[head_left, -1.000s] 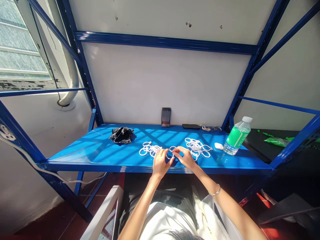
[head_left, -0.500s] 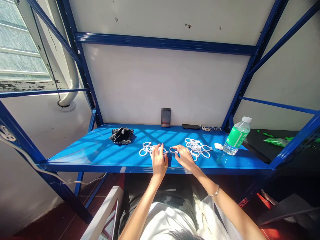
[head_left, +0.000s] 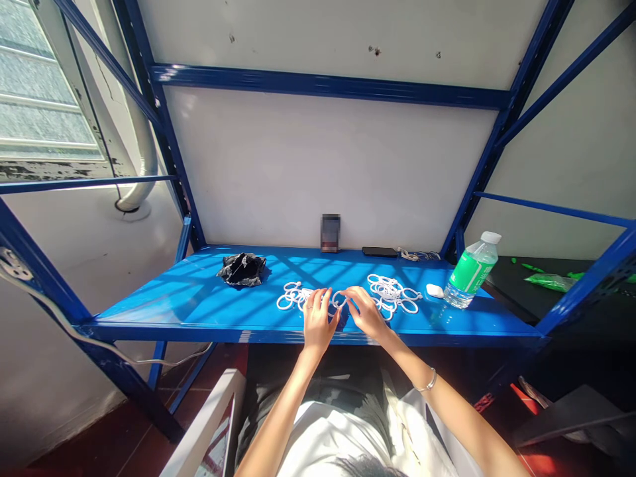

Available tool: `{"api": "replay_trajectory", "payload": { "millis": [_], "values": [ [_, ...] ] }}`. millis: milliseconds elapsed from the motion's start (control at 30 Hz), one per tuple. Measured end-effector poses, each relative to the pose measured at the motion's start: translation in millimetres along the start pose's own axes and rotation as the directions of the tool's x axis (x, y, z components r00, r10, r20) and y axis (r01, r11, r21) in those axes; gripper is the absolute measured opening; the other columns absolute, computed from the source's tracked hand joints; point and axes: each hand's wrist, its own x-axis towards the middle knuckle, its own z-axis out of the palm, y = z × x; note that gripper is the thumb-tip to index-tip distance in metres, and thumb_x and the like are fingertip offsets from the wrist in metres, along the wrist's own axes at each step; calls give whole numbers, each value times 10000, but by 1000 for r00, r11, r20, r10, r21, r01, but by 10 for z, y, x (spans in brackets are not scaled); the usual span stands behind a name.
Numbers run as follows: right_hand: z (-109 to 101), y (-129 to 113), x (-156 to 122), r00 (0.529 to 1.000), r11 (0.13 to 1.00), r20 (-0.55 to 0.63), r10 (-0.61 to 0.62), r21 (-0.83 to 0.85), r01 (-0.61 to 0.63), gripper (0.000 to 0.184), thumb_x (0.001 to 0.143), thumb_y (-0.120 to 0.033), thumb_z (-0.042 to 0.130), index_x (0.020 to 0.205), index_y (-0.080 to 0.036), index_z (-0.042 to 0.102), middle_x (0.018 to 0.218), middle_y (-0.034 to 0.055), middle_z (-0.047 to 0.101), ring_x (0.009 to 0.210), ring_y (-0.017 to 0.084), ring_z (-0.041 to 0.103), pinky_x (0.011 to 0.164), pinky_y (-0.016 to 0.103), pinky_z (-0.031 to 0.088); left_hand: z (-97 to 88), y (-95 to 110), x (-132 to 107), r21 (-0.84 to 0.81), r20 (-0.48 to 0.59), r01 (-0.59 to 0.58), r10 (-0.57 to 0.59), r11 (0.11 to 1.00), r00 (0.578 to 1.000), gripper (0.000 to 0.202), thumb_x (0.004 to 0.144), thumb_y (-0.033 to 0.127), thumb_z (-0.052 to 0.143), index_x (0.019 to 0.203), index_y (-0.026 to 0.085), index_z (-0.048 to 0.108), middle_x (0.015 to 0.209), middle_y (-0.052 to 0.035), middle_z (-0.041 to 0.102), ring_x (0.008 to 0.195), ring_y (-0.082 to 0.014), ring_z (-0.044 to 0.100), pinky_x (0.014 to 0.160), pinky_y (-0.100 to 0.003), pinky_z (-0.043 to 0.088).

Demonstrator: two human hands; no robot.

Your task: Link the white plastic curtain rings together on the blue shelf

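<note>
Both my hands are over the front middle of a blue metal shelf [head_left: 199, 305]. My left hand [head_left: 318, 321] and my right hand [head_left: 368, 313] meet at a white plastic ring [head_left: 339, 299], each pinching a side of it. A heap of white rings [head_left: 295, 296] lies just left of my left hand. A second, larger heap of white rings [head_left: 392, 291] lies just right of my right hand. A thin bracelet [head_left: 427, 382] circles my right wrist.
A crumpled black bag [head_left: 242, 268] lies at the shelf's left. At the back wall stand a small dark box [head_left: 330, 232], a black phone [head_left: 379, 252] and a coiled cable [head_left: 420, 254]. A green-labelled water bottle [head_left: 471, 270] and a white earbud case [head_left: 434, 290] sit at the right.
Half a second ago my hands were apart, the left on the left heap, the right near the right heap. They have now come together on one ring at the middle.
</note>
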Motion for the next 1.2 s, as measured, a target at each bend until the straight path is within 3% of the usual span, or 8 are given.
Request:
{"api": "replay_trajectory", "payload": {
  "millis": [167,267,400,533,833,1200],
  "values": [
    [-17,-20,-7,1000,997,3,-18,80,18,265,960,-222,419,1165,-263,582,1047,88,627,991,231,605,835,401,529,-18,-2,-5,-8,-3,-65,65,998,998,147,918,265,529,1013,203,622,1106,-91,644,1121,-258,563,935,-412,447],
    [-30,-27,2,1000,994,-7,7,111,-6,229,955,-220,426,1093,-249,606,1013,84,631,962,222,612,812,380,532,-31,-2,-1,-4,-2,-86,86,996,996,108,925,222,508,915,202,613,1052,-72,658,1088,-244,574,921,-397,444],
    [-47,-43,11,999,994,24,-26,110,23,191,939,-202,444,989,-235,625,953,74,630,923,212,610,797,374,530,-48,1,22,-22,3,-103,103,994,995,125,941,197,466,939,191,591,956,-55,665,1005,-217,601,915,-371,442],
    [-33,-28,-3,996,993,69,-63,107,55,198,931,-200,461,1043,-238,620,1018,82,621,964,209,609,828,378,537,-47,-3,28,-32,-9,-95,94,995,995,133,937,171,459,954,187,589,929,-53,666,966,-210,610,909,-360,444],
    [-26,-45,5,999,990,-45,-6,140,12,232,964,-293,453,1063,-229,653,977,88,660,888,205,650,777,353,567,10,-14,-28,2,-40,-48,48,999,998,388,928,335,514,1267,146,515,1159,-128,643,1114,-273,581,949,-401,441],
    [-30,-45,7,997,986,-53,-47,159,55,204,954,-268,483,1077,-221,640,896,56,660,755,168,639,698,307,548,-16,-31,-32,18,10,-105,105,994,994,390,931,385,509,1234,141,524,1040,-96,686,990,-234,627,906,-366,434]
  ]
}}
